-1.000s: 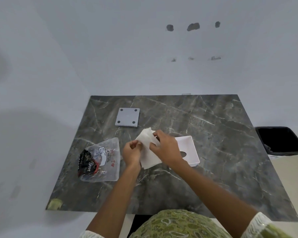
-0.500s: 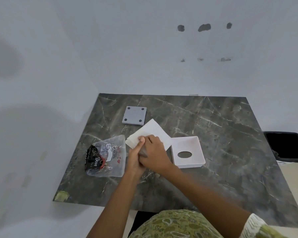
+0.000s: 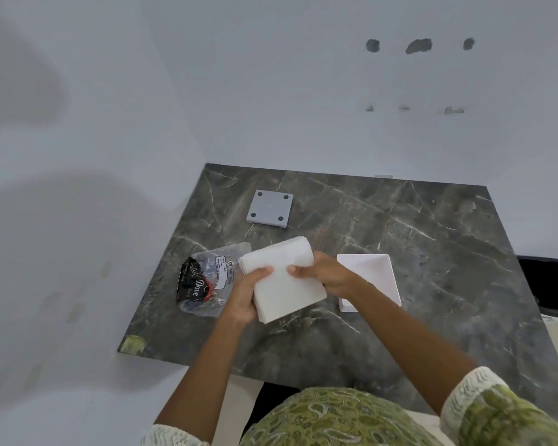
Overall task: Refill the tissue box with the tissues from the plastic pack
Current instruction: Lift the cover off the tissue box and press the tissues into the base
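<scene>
**user_a:** Both hands are on the tissue stack (image 3: 287, 284) right now, mid-frame, lifted a bit off the desk (image 3: 432, 252). Left hand (image 3: 245, 297) has its grip wrapped round the stack's lower-left edge, thumb on top. Right hand (image 3: 322, 273) is pinching the right edge, fingers curled onto the top sheet. So neither grip is open; both are closed on the same wad of tissues.

**user_b:** ok, and where's the box?

**user_a:** The white tissue box (image 3: 372, 278) sits just right of the right hand, open side up as far as I can tell, partly hidden behind that wrist. So the box lies to the right of the stack, and the right hand is clearly the nearer one. The empty plastic pack (image 3: 207, 281) is on the other side, just left of the left hand.

**user_b:** does the stack line up with the box?

**user_a:** Not quite, I'd say. Its long axis runs from upper left to lower right of the frame, and the box looks turned a bit differently. My guess is it needs a short shift to the right plus a small twist to square the edges before it drops in. The grey square plate (image 3: 270, 208) toward the upper left is probably the box's base, well apart from everything.
</scene>
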